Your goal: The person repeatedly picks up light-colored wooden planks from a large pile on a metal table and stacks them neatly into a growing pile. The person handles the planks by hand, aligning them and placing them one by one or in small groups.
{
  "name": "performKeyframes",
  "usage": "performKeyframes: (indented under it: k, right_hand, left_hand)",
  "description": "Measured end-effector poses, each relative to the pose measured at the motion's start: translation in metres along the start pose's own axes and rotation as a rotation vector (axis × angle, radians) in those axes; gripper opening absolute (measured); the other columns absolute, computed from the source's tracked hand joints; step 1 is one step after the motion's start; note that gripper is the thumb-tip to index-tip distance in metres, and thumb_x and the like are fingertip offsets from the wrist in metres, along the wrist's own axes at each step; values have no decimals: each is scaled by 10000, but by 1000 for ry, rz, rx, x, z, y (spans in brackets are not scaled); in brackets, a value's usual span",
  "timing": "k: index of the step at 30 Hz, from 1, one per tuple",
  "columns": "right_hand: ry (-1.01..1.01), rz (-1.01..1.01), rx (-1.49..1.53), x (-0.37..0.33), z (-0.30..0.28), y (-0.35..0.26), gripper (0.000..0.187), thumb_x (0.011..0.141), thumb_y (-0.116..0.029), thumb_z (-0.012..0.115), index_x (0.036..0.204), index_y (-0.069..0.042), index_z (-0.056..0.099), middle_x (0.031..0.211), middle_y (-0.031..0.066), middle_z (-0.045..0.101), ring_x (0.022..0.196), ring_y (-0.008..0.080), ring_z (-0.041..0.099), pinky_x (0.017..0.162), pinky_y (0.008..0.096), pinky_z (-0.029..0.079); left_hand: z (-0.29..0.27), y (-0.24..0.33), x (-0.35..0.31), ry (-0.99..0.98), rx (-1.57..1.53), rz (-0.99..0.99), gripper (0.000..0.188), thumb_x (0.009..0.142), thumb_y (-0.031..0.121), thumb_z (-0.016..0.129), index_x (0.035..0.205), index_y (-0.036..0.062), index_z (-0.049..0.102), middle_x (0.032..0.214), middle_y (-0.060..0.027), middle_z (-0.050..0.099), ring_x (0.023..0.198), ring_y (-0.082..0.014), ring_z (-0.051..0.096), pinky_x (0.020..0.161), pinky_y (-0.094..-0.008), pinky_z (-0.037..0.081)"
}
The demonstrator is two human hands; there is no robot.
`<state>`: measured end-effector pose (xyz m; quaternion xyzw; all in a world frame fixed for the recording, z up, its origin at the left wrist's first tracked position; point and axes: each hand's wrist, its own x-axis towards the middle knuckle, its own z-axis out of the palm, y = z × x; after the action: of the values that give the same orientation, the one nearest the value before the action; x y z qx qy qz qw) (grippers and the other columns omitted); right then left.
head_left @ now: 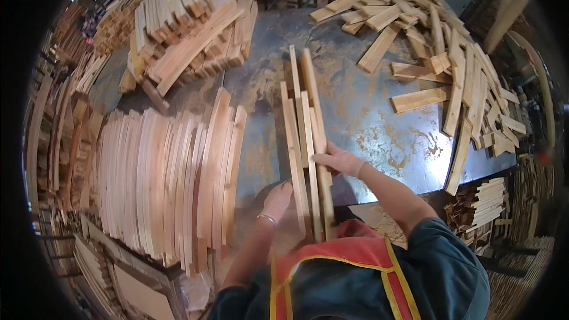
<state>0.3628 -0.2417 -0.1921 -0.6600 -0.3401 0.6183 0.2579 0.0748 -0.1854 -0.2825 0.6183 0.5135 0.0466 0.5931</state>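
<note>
Several long, narrow wooden boards (308, 136) stand on edge in front of me, side by side with uneven ends. Their near ends reach my body. My right hand (341, 160) wraps around the outer board from the right, its thumb lying across the upper edges. On the left, my left hand (277, 200) presses against the bundle low down. Its fingertips are hidden behind the wood, and a bracelet circles that wrist.
A dense row of upright boards (154, 178) stands at left. Behind it rises a tall stack of boards (178, 18). Loose short boards (415, 41) lie in a heap at far right. Sawdust covers parts of the metal table (344, 101). Another pile of strips (489, 198) sits below its right edge.
</note>
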Motion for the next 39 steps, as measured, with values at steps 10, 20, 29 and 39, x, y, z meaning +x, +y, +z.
performKeyframes:
  k: [10, 20, 29, 39]
  right_hand:
    - [-10, -166, -486, 54, 142, -16, 921, 933, -497, 668, 1543, 55, 252, 1152, 338, 716, 1083, 481, 714, 954, 508, 550]
    - [-239, -361, -113, 71, -3, 17, 497, 953, -403, 675, 1347, -100, 654, 1228, 163, 720, 1088, 316, 694, 942, 394, 544]
    - [521, -533, 988, 156, -406, -21, 260, 1019, -440, 692, 1074, -194, 628, 945, -47, 625, 885, 127, 630, 862, 371, 528]
    - [777, -451, 1240, 272, -557, -79, 721, 927, -533, 769, 1461, -80, 597, 1387, 94, 670, 1290, 259, 601, 1106, 455, 454]
  left_hand:
    - [-83, 18, -47, 718, 796, 380, 729, 936, 434, 664, 1546, 67, 506, 1541, -190, 542, 1455, -400, 474, 1205, -521, 391]
    - [-41, 93, -11, 550, 1339, -157, 1023, 788, 570, 774, 1576, 35, 403, 1613, -178, 432, 1550, -379, 326, 1285, -502, 229]
    - [-17, 247, 114, 476, 1157, 479, 852, 792, 365, 822, 1515, 34, 515, 1549, -211, 502, 1485, -416, 424, 1219, -524, 354]
    - [57, 514, 521, 450, 1047, 711, 927, 843, 417, 809, 1594, 52, 409, 1567, -225, 476, 1492, -396, 409, 1217, -498, 357]
